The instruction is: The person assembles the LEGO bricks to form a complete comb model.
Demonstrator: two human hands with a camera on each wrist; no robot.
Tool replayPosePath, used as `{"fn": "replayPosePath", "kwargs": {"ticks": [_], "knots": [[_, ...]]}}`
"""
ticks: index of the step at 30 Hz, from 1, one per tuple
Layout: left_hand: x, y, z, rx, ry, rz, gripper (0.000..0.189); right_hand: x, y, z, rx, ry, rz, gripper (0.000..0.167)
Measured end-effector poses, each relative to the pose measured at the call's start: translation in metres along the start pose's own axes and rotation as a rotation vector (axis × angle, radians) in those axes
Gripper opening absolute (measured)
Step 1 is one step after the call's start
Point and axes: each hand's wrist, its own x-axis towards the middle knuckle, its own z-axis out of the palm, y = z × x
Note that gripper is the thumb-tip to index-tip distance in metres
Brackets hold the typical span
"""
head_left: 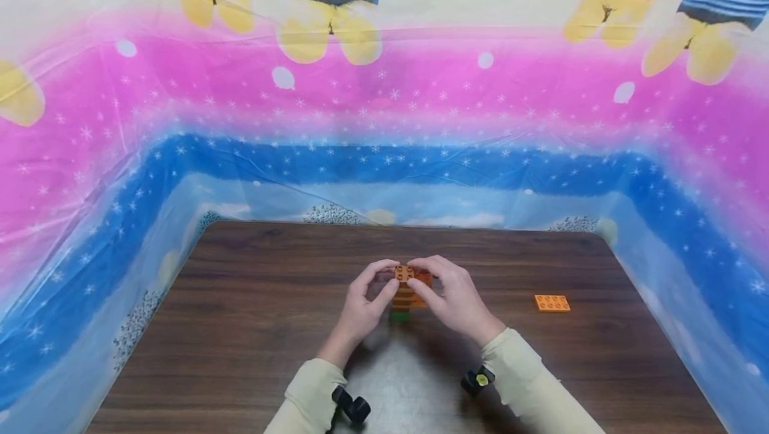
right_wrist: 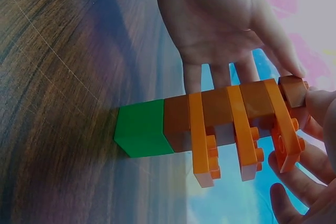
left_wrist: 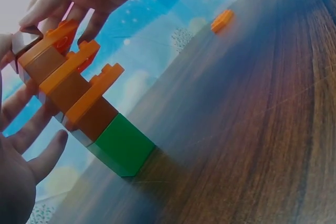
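Observation:
A tower of toy building bricks stands on the table, with a green brick (right_wrist: 144, 128) at its foot. Above it, brown bricks (right_wrist: 215, 109) alternate with several orange plates (right_wrist: 199, 142) that jut out to one side, studs up. A small brown brick (right_wrist: 292, 92) is at the very top, slightly askew in the right wrist view. My left hand (head_left: 362, 297) pinches this top brick between thumb and forefinger, its other fingers extended behind the tower. From the other side my right hand (head_left: 453, 297) holds the same brick with thumb and fingertips, its lower fingers beside the uppermost plate.
A loose orange plate (head_left: 552, 303) with studs lies on the wooden table (head_left: 270, 267), to the right of the hands. A printed cloth (head_left: 384, 167) hangs behind the table and along both sides. Each wrist wears a small black camera (head_left: 477, 380).

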Motion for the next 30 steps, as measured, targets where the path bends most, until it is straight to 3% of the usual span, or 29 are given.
{"fn": "replayPosePath", "kwargs": {"ticks": [24, 30], "knots": [[-0.0009, -0.0014, 0.0051, 0.015, 0.048, 0.029, 0.032, -0.0022, 0.0036, 0.0065, 0.068, 0.034, 0.035, 0.027], [-0.0028, -0.0024, 0.0045, 0.024, 0.038, 0.02, 0.03, -0.0026, 0.0032, 0.0058, 0.038, 0.022, 0.019, 0.029]]}}
